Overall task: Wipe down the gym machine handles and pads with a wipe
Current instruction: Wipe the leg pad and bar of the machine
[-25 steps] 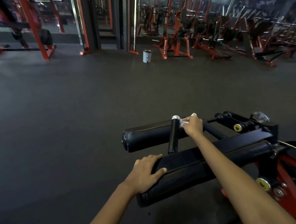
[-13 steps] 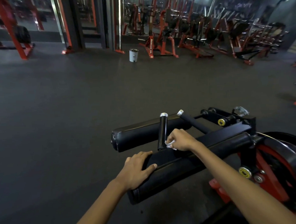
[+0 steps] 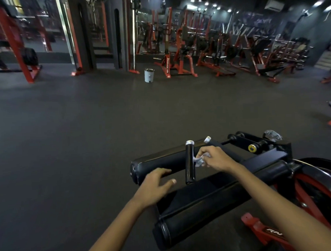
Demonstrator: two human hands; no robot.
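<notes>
Dim gym, dark rubber floor, red racks along the far wall. Up close: crumpled white wipe pinched in the right hand, fingers curled round it, pressed against the right side of the upright black handle about halfway up. Second handle angling off behind that hand, silver cap showing. Left hand spread loose with straight fingers, holding nothing, hovering over or maybe just touching the end of the far roller pad; can't tell which. Near roller pad lower down, running toward the red frame and black weight plate on the right.

Progress guess: somewhere in the handle stage. Wipe on the upright handle now, no telling from this view which surfaces are already clean, nothing looks wet or streaked. Probably left: rest of this handle, maybe the second one, both roller pads, whatever pads sit out of view.

Room to move: loads of open floor to the left and ahead, small white bin well away by the racks. Tight bit on the right, with the frame, the plate and the linkage with the yellow bushing crowding in. Narrow gap between the two handles, so knuckles likely to brush the second one when going round the back.
</notes>
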